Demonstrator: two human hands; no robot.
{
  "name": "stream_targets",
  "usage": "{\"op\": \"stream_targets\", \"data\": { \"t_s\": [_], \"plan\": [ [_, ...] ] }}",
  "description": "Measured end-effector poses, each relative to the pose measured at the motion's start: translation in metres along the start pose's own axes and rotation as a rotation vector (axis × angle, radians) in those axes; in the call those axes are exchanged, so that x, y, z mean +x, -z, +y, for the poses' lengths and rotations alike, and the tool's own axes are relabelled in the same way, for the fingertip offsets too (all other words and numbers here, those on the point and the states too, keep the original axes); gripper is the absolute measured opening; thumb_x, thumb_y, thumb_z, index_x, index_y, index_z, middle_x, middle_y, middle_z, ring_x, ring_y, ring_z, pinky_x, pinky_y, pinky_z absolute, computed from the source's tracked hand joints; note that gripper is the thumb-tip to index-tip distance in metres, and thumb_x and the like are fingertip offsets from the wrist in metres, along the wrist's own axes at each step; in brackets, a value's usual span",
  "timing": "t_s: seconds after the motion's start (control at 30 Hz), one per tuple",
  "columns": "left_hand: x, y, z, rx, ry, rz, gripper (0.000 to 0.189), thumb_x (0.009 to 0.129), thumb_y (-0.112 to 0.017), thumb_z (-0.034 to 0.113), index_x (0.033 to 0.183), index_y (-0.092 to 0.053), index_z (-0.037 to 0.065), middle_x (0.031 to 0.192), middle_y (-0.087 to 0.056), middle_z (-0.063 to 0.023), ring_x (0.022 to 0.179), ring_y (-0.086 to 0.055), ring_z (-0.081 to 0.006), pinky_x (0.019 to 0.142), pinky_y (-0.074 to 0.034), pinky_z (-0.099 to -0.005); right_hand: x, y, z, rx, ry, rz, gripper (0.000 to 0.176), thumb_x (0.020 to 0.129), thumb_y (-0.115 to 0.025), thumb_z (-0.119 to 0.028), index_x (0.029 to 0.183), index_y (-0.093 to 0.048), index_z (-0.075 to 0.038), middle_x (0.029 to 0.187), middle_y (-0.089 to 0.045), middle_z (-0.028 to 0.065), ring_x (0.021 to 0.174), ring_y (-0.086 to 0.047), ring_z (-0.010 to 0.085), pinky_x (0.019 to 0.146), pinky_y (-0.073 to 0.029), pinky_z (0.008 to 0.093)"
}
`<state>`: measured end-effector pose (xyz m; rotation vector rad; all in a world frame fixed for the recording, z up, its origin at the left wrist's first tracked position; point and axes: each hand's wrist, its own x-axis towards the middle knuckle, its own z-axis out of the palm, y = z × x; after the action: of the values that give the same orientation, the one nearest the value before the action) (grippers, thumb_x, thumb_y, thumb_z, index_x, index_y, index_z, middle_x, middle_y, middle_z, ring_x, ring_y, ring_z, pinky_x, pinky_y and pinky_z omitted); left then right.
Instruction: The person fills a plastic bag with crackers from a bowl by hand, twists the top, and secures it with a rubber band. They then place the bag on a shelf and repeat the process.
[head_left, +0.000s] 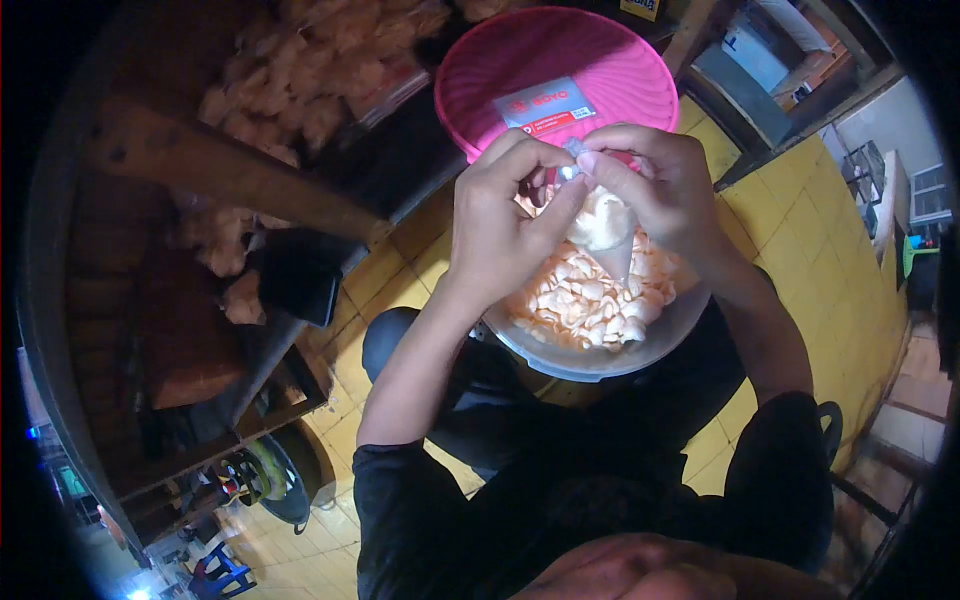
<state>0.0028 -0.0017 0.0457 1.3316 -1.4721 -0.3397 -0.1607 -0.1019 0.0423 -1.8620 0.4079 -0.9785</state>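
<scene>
Clock directions are taken from the bowl, with 12 pointing away from the person. The person is seated low, legs (480, 410) spread to either side of the metal bowl (590, 372), a placing that probably steadies it and keeps its contents within easy reach.

The left hand (510, 215) is at 10 o'clock, the right hand (658, 195) at 1. The fingers of both are closed together on the gathered top of a clear bag (616, 262), which hangs over the bowl, its lower end narrowing to a point. A pale mass shows in it; its nature cannot be told. The two-handed pinch likely keeps the mouth bunched while the weight hangs below. Beneath lie many curled, pale-orange pieces (580, 305).

Beyond, at 12 o'clock, a pink basin (560, 55) bearing a label (546, 106) stands tilted, its inside facing the person. At 10 o'clock, a dark wooden rack (240, 165) carries more orange pieces (330, 60), apparently bagged. Yellow tiled floor (800, 250) extends at 3 o'clock.
</scene>
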Motion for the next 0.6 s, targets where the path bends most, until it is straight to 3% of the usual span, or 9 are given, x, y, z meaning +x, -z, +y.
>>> {"op": "stream_targets", "data": {
  "t_s": [0.1, 0.17, 0.23, 0.3, 0.37, 0.6],
  "plan": [
    [0.001, -0.008, -0.008, -0.248, 0.004, 0.032, 0.016, 0.079, -0.075, 0.006, 0.093, -0.069, 0.003, 0.08, -0.057, -0.0031, 0.066, -0.052, -0.0108, 0.061, -0.043, -0.0258, 0.003, 0.002, 0.0, 0.156, -0.132, -0.008, 0.015, 0.09, -0.07, -0.008, 0.1, -0.067, 0.003, 0.09, -0.073, 0.0078, 0.082, -0.068, 0.0105, 0.074, -0.053, 0.0234],
    [0.0, -0.01, -0.009, -0.25, 0.004, 0.045, 0.017, 0.079, -0.075, 0.005, 0.094, -0.069, 0.003, 0.081, -0.057, -0.0023, 0.067, -0.051, -0.0097, 0.062, -0.042, -0.0251, 0.003, 0.005, 0.004, 0.449, -0.251, 0.0, 0.018, 0.091, -0.07, -0.008, 0.104, -0.065, 0.004, 0.091, -0.072, 0.0089, 0.085, -0.067, 0.0096, 0.073, -0.052, 0.0205],
    [-0.001, -0.012, -0.008, -0.256, 0.006, 0.056, 0.017, 0.079, -0.074, 0.004, 0.095, -0.07, 0.003, 0.081, -0.057, -0.0016, 0.068, -0.05, -0.0086, 0.063, -0.042, -0.0244, 0.003, 0.006, 0.004, 0.451, -0.268, -0.021, 0.019, 0.092, -0.069, -0.008, 0.106, -0.064, 0.004, 0.092, -0.072, 0.0098, 0.086, -0.067, 0.01, 0.074, -0.052, 0.0203],
    [-0.002, -0.013, -0.006, -0.233, -0.01, 0.066, 0.015, 0.082, -0.074, -0.004, 0.096, -0.068, -0.002, 0.087, -0.056, 0.0007, 0.078, -0.05, -0.0052, 0.07, -0.041, -0.0199, 0.002, 0.004, 0.004, 0.455, -0.287, -0.042, 0.02, 0.093, -0.069, -0.008, 0.107, -0.063, 0.005, 0.093, -0.072, 0.0107, 0.087, -0.067, 0.0105, 0.074, -0.052, 0.0201],
    [-0.003, -0.011, -0.004, -0.174, -0.01, 0.071, 0.015, 0.083, -0.073, -0.004, 0.097, -0.068, -0.002, 0.088, -0.058, -0.0001, 0.079, -0.051, -0.0055, 0.071, -0.041, -0.0201, -0.001, -0.004, 0.003, 0.36, -0.218, 0.048, 0.02, 0.093, -0.068, -0.007, 0.108, -0.064, 0.006, 0.094, -0.072, 0.0105, 0.087, -0.067, 0.0103, 0.076, -0.053, 0.0218],
    [-0.001, -0.012, -0.004, -0.117, 0.055, 0.091, 0.013, 0.086, -0.066, -0.001, 0.099, -0.07, -0.003, 0.089, -0.064, -0.0031, 0.083, -0.057, -0.0078, 0.074, -0.044, -0.0217, -0.004, -0.008, 0.01, 0.046, -0.102, 0.025, 0.025, 0.094, -0.066, -0.008, 0.116, -0.068, 0.005, 0.102, -0.073, 0.0119, 0.091, -0.069, 0.0141, 0.082, -0.054, 0.026]
  ]
}}
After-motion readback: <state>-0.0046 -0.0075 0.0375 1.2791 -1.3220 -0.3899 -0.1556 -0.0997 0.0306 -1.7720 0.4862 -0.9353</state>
